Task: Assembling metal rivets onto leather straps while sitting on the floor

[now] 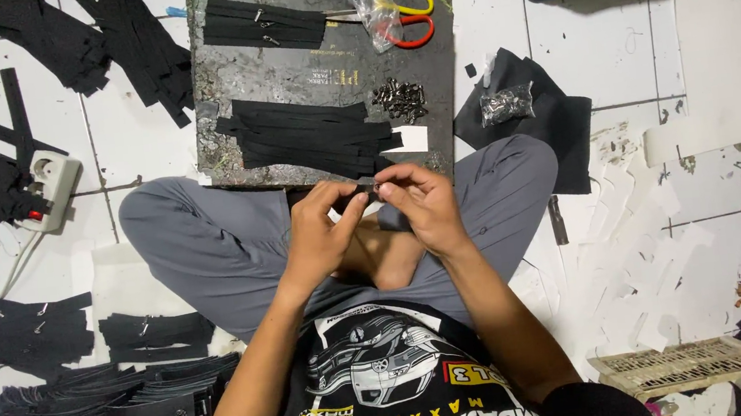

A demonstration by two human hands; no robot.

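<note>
Head view: a black zipper strip (360,198) is pinched between both hands above the crossed legs, just in front of the board (284,79). Left hand (317,237) is clamped on the strip's left part, right hand (425,200) on its right end, fingertips nearly meeting. Long axis is seen running left-right, roughly level. More strips (308,137) are stacked on the board, sliders (400,99) beside them, scissors (405,13) at its far edge.

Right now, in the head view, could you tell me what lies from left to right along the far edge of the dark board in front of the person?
Black zipper strips with metal pulls → clear plastic bag → scissors with one yellow and one red handle.
</note>
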